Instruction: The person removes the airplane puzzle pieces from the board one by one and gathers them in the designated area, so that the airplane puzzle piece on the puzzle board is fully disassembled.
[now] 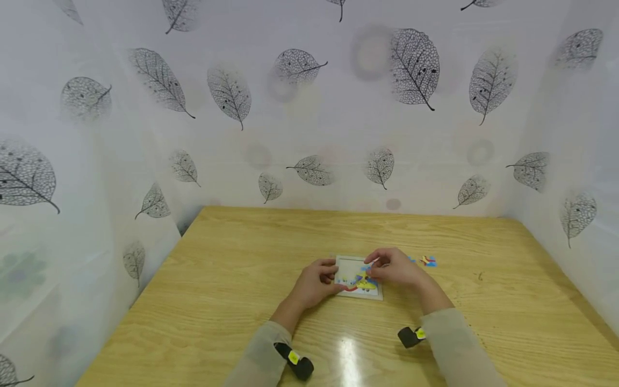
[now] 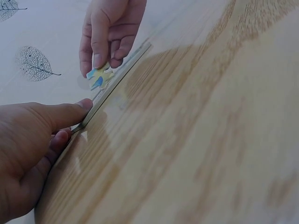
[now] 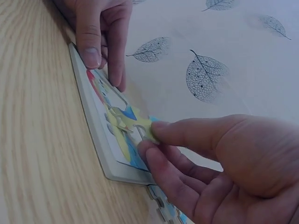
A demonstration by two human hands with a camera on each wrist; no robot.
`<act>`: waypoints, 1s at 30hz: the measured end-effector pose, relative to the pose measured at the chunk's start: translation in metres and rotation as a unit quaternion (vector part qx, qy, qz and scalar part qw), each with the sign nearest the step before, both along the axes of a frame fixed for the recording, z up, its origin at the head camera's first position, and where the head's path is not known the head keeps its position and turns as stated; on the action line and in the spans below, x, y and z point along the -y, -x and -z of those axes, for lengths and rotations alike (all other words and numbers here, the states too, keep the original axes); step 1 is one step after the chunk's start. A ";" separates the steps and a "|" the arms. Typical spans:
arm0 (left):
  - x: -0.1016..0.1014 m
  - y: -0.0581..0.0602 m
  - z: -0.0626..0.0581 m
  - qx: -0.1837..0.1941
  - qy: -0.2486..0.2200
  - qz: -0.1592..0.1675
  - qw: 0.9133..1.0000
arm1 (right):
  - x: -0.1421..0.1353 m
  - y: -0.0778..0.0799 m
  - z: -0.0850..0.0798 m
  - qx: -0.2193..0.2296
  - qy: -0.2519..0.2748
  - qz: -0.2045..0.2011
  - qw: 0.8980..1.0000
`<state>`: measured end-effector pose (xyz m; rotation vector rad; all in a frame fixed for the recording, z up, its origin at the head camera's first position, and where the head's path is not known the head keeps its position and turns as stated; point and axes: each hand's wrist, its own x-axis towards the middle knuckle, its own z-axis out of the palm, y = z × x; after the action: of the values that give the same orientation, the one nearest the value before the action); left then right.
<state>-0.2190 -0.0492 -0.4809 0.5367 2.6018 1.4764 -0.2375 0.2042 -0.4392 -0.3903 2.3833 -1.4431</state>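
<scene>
A small jigsaw puzzle board (image 1: pixel 347 265) with a pale raised rim lies on the table, partly filled with red, yellow and blue pieces along its near and right side. My left hand (image 1: pixel 313 285) grips its left edge, the thumb on the rim. Between thumb and forefinger, my right hand (image 1: pixel 394 267) pinches a yellow and blue puzzle piece (image 3: pixel 144 125). That piece is tilted over the right part of the board, close above the fitted pieces. In the left wrist view, the same puzzle piece (image 2: pixel 99 78) shows just past the rim.
Several loose puzzle pieces (image 1: pixel 427 261) lie on the wooden table (image 1: pixel 242 258) just right of the board. Behind and at both sides hangs a white curtain (image 1: pixel 329 118) with a leaf print. A black wrist camera (image 1: pixel 302 367) sits at each sleeve.
</scene>
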 end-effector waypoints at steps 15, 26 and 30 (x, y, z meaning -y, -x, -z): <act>-0.002 -0.001 -0.001 0.010 -0.005 -0.009 1.000 | -0.030 0.004 0.002 0.070 0.080 0.003 0.994; -0.001 -0.002 0.000 0.017 0.005 -0.012 1.000 | -0.058 0.007 0.004 0.076 0.083 0.027 0.993; -0.001 -0.002 0.000 0.016 0.005 -0.012 1.000 | -0.068 0.006 0.006 0.074 0.077 0.028 0.994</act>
<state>-0.2172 -0.0478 -0.4814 0.4774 2.5999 1.4655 -0.2437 0.2724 -0.4452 -0.2459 2.1900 -1.6277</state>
